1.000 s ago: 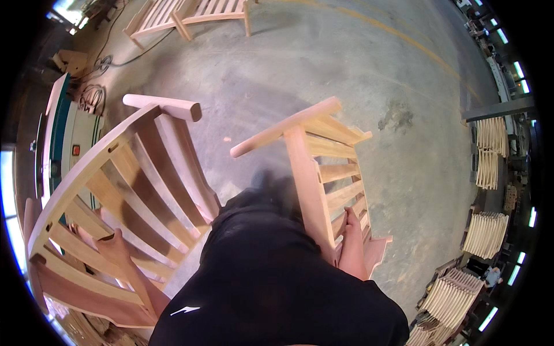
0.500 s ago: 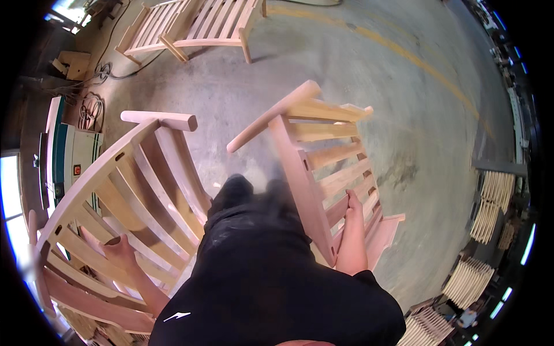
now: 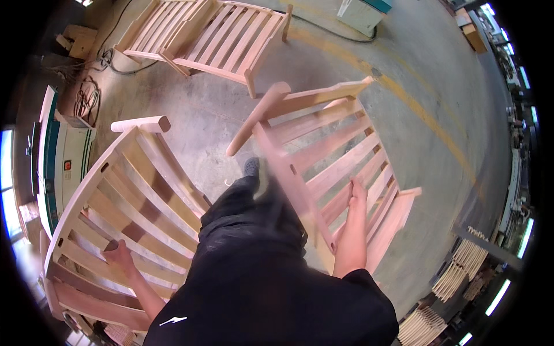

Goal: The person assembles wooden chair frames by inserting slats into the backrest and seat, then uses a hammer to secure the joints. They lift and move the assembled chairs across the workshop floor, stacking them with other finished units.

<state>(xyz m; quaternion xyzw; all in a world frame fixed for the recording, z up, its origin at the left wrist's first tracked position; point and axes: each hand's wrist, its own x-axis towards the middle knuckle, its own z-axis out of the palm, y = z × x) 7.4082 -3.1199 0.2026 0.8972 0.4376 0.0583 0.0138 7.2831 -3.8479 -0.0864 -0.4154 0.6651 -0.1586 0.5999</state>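
Observation:
On my left hangs a curved slatted wooden chair-like frame [image 3: 81, 199], with a thick bar across its far end. My left hand [image 3: 119, 255] is closed around one of its slats. On my right is a second slatted wooden frame [image 3: 303, 187], tilted, with a rounded bar at its far end and slots in its side rail. My right hand [image 3: 358, 193] grips a slat partway along it. Both frames flank my legs, and one shoe shows between them. The fingers of each hand are partly hidden behind the slats.
More slatted wooden frames [image 3: 210, 70] stand ahead on the concrete floor. A pale cabinet [image 3: 75, 155] with a red button is at left, near coiled cables [image 3: 88, 98]. Another cabinet [image 3: 358, 16] stands far ahead. Stacked wooden parts [image 3: 459, 270] lie at right. A yellow line [image 3: 427, 109] crosses the floor.
I have stepped forward, both frames still in my hands. The right frame has swung outward a little. The frames ahead show more fully, and a cabinet has come into view beyond.

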